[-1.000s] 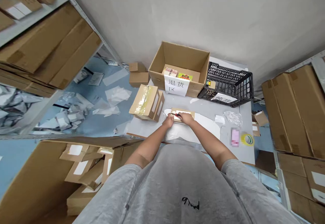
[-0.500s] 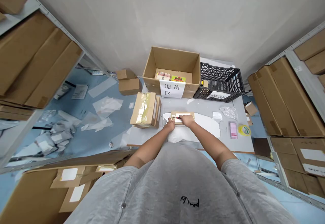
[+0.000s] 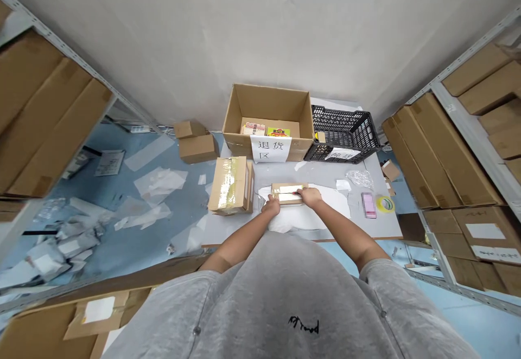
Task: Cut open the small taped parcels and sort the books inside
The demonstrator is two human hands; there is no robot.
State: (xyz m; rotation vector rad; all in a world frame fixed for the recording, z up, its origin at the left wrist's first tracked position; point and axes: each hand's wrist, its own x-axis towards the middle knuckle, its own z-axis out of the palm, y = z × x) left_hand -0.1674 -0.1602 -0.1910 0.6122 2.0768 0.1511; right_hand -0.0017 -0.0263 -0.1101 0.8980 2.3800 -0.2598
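Observation:
A small flat cardboard parcel [image 3: 287, 191] lies on white wrapping [image 3: 325, 199] on the grey table [image 3: 325, 172]. My left hand [image 3: 272, 205] presses on the parcel's near left corner with its fingers curled. My right hand [image 3: 310, 197] is closed on a thin red-and-black tool [image 3: 296, 191], its tip resting on the parcel's top at the right end. Both forearms reach out over my grey shirt.
A taped brown box [image 3: 230, 184] stands left of the parcel. Behind are an open carton [image 3: 268, 115] with a paper sign and a black plastic crate [image 3: 344, 131]. A pink item [image 3: 368, 205] and a yellow tape roll [image 3: 384, 204] lie right. Shelves of cartons flank both sides.
My right hand with the tool has slid from the parcel's left part towards its right end. My left hand stays on the near left corner. The camera has tilted up.

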